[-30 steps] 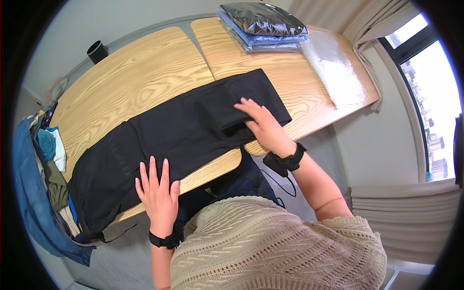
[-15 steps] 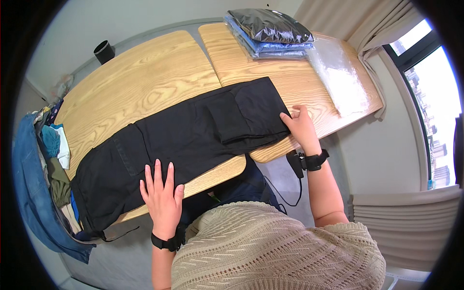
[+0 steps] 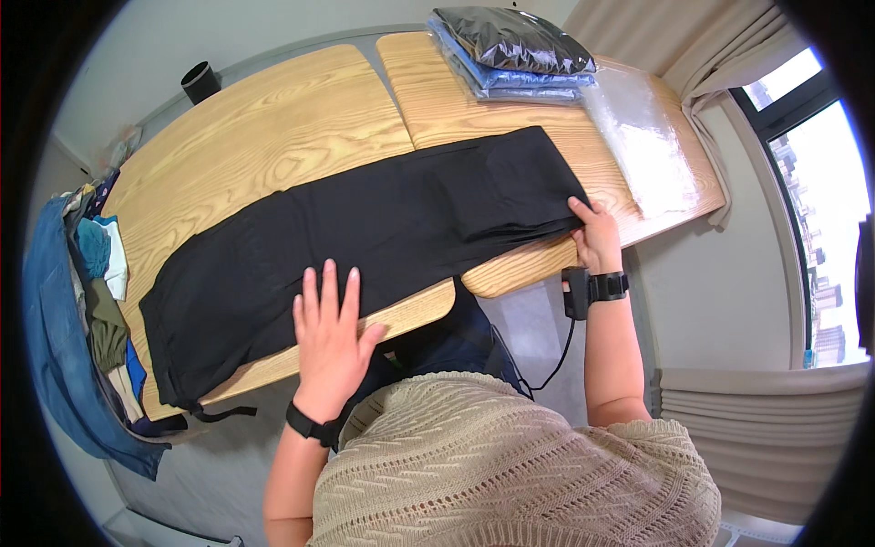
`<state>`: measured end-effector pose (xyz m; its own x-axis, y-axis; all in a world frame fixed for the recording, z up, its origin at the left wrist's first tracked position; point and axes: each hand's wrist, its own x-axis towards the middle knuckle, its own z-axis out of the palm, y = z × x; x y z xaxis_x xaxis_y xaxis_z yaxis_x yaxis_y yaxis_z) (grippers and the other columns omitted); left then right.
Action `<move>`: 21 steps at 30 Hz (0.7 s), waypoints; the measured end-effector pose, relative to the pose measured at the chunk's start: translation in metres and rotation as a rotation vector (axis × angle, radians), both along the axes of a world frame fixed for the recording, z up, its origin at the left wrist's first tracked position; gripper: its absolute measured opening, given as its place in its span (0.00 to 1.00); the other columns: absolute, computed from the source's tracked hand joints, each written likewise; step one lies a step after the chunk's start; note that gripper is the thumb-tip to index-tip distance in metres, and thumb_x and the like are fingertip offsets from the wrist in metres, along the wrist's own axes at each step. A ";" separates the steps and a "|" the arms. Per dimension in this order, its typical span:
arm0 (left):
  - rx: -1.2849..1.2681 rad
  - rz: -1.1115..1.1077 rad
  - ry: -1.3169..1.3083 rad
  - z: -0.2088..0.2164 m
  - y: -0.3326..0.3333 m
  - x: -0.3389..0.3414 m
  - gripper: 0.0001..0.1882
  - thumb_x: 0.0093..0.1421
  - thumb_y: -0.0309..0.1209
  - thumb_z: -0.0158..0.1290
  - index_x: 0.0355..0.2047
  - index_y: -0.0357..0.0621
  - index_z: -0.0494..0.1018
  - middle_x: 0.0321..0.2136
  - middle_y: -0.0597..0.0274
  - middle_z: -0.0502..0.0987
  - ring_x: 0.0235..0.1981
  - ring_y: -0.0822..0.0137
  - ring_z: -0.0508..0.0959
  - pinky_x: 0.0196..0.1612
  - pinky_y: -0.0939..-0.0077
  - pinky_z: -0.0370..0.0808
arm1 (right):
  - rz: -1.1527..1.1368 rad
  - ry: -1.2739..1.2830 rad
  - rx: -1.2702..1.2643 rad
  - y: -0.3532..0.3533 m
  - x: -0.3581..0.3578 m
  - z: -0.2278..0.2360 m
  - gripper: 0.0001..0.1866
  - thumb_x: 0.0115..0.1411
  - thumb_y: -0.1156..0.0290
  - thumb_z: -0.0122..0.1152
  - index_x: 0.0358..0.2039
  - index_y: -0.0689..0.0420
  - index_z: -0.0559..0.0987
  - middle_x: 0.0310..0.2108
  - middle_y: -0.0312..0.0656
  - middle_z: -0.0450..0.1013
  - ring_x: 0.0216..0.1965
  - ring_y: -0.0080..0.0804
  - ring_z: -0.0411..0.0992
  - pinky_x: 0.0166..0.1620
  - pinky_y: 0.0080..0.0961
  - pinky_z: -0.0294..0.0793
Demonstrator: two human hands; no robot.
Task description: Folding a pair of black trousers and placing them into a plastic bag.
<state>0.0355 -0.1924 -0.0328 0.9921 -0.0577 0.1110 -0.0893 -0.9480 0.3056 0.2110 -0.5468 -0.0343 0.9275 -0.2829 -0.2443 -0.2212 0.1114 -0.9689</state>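
A pair of black trousers point(image 3: 383, 214) lies folded into a long strip across the wooden table, its narrower layered end to the right. A black strap or cord hangs off its near left corner. My left hand point(image 3: 335, 319) rests flat on the near edge of the fabric, fingers stretched out and apart. At the right end, my right hand point(image 3: 594, 235) pinches the near corner of the trouser legs, thumb on top and the other fingers partly hidden beneath. Both wrists wear black bands; a small black device hangs by the right one.
On the wooden table point(image 3: 273, 137), bagged folded garments point(image 3: 515, 59) are stacked at the back right, beside clear plastic bags point(image 3: 643, 150). Mixed clothes with blue jeans point(image 3: 56, 319) hang at the left edge. A black cylindrical bin point(image 3: 200, 83) stands behind the table.
The trousers' right end has shifted right and lies flatter, with its pocket no longer showing. My right hand has moved right with that corner. My left hand has slid right along the near edge.
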 end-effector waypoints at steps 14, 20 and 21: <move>-0.026 -0.048 -0.017 -0.005 -0.014 0.014 0.38 0.57 0.45 0.53 0.63 0.42 0.54 0.65 0.47 0.48 0.66 0.43 0.45 0.63 0.45 0.46 | -0.104 0.200 0.902 0.074 -0.015 -0.022 0.20 0.65 0.64 0.50 0.53 0.63 0.69 0.54 0.46 0.68 0.56 0.41 0.64 0.61 0.38 0.60; -0.049 -0.040 -0.053 -0.010 -0.014 0.011 0.37 0.57 0.46 0.53 0.62 0.43 0.55 0.65 0.47 0.48 0.66 0.43 0.45 0.62 0.44 0.47 | 0.001 -0.092 0.436 0.102 -0.032 -0.006 0.22 0.65 0.61 0.50 0.51 0.67 0.69 0.51 0.47 0.70 0.50 0.42 0.69 0.54 0.36 0.67; -0.043 -0.040 -0.053 -0.009 -0.014 0.012 0.37 0.57 0.46 0.53 0.62 0.43 0.55 0.65 0.46 0.48 0.66 0.43 0.45 0.62 0.44 0.47 | -0.045 -0.242 0.181 0.113 -0.038 0.001 0.22 0.65 0.62 0.51 0.49 0.69 0.70 0.50 0.48 0.71 0.48 0.41 0.70 0.51 0.34 0.69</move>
<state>0.0472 -0.2061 -0.0420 0.9818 -0.0916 0.1666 -0.1444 -0.9292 0.3402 0.1731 -0.4335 -0.0333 0.9525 -0.2970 -0.0677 0.0231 0.2919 -0.9562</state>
